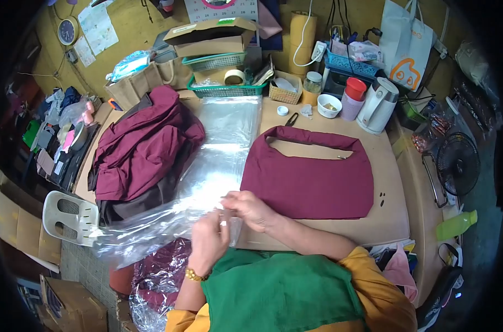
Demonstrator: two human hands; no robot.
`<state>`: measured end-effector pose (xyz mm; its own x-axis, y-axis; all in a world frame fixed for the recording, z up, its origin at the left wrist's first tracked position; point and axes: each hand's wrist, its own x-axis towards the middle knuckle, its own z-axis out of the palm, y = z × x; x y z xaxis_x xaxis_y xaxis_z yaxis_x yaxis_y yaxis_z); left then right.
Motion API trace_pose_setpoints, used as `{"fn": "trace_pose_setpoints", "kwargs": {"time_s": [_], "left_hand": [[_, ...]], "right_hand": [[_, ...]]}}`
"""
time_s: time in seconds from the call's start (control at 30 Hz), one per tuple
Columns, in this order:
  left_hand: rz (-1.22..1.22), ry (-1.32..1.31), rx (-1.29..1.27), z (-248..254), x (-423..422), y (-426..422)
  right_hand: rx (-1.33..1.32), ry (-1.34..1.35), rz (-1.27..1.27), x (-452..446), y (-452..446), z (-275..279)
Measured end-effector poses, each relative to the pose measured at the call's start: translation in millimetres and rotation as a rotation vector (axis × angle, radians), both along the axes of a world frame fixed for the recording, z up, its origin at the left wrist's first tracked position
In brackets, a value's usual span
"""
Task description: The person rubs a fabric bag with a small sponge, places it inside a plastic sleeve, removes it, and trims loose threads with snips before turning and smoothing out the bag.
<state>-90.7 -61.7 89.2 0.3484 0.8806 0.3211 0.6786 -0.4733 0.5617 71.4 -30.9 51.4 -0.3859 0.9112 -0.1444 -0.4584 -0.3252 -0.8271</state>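
Observation:
Clear plastic sheeting [221, 127] runs down the table from the green basket and trails left over its front edge. My left hand [209, 235], with a beaded bracelet at the wrist, pinches the plastic near that edge. Just right of it, my right hand [248, 209] has its fingers closed on the same plastic. A maroon shoulder bag [309, 185] lies flat to the right, its strap loop pointing away from me. To the left is a heap of maroon fabric [138, 149] with dark cloth under it.
Behind are a green basket [227, 90] with a tape roll, a white bowl [329, 105], a lidded jar [312, 83] and a white kettle [377, 105]. A white plastic chair [69, 218] stands left; plastic-wrapped maroon items [157, 288] lie below the table's front edge.

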Motion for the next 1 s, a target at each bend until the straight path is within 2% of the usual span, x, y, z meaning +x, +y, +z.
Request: {"fn": "trace_pose_setpoints", "kwargs": {"time_s": [0.03, 0.07, 0.1, 0.17, 0.2, 0.23, 0.3, 0.33, 0.4, 0.43, 0.47, 0.53, 0.57, 0.63, 0.7, 0.73, 0.8, 0.83, 0.87, 0.9, 0.93, 1.0], "left_hand": [[-0.098, 0.119, -0.071, 1, 12, -3], [-0.194, 0.239, -0.141, 5, 21, -6], [-0.189, 0.238, -0.142, 16, 29, -9], [-0.421, -0.086, -0.156, 40, 44, -10], [-0.425, -0.087, -0.156, 45, 55, 2], [-0.359, -0.095, 0.211, 50, 66, 16], [-0.304, -0.021, 0.478, 44, 75, 25], [-0.310, -0.022, 0.478, 43, 77, 28], [-0.513, 0.123, -0.550, 43, 82, 36], [-0.571, -0.069, -0.579, 22, 82, 40], [-0.577, -0.069, -0.580, 6, 86, 42], [-0.546, -0.448, -0.509, -6, 93, 41], [-0.547, -0.450, -0.512, -6, 95, 41], [-0.435, -0.223, -0.217, -1, 98, 42], [-0.398, -0.176, -0.278, 0, 102, 40], [-0.364, -0.130, -0.337, 1, 105, 38], [-0.356, -0.165, -0.413, 5, 109, 34], [-0.353, -0.166, -0.425, 2, 110, 35], [-0.351, -0.168, -0.435, 0, 111, 36], [-0.365, -0.415, -0.375, -9, 115, 35], [-0.365, -0.415, -0.373, -13, 114, 37], [-0.271, -0.431, -0.360, -17, 110, 41]], "right_hand": [[-0.003, -0.001, 0.000, 13, -4, -8], [0.033, -0.004, -0.130, 24, -8, -16], [0.069, -0.008, -0.257, 36, -13, -21], [0.147, -0.104, -0.234, 63, -25, -16], [0.223, -0.201, -0.216, 77, -32, -15], [0.258, -0.117, -0.169, 88, -39, -18], [0.268, -0.091, -0.159, 100, -55, -10], [0.287, -0.067, -0.144, 104, -61, -3], [0.296, -0.103, -0.217, 112, -66, 4], [0.339, -0.180, -0.294, 118, -68, 8], [0.380, -0.256, -0.370, 123, -68, 10], [0.335, -0.278, -0.424, 130, -69, 6], [0.309, -0.358, -0.405, 133, -69, 4], [0.284, -0.436, -0.382, 135, -66, -1], [0.302, -0.555, -0.621, 132, -62, -6], [0.298, -0.553, -0.617, 129, -61, -4], [0.285, -0.552, -0.795, 122, -57, 4], [0.241, -0.436, -0.806, 122, -55, -2], [0.239, -0.436, -0.808, 122, -54, -6], [0.323, -0.481, -0.778, 122, -52, -8], [0.408, -0.524, -0.746, 122, -50, -8], [0.385, -0.490, -0.754, 123, -49, -8]]}}
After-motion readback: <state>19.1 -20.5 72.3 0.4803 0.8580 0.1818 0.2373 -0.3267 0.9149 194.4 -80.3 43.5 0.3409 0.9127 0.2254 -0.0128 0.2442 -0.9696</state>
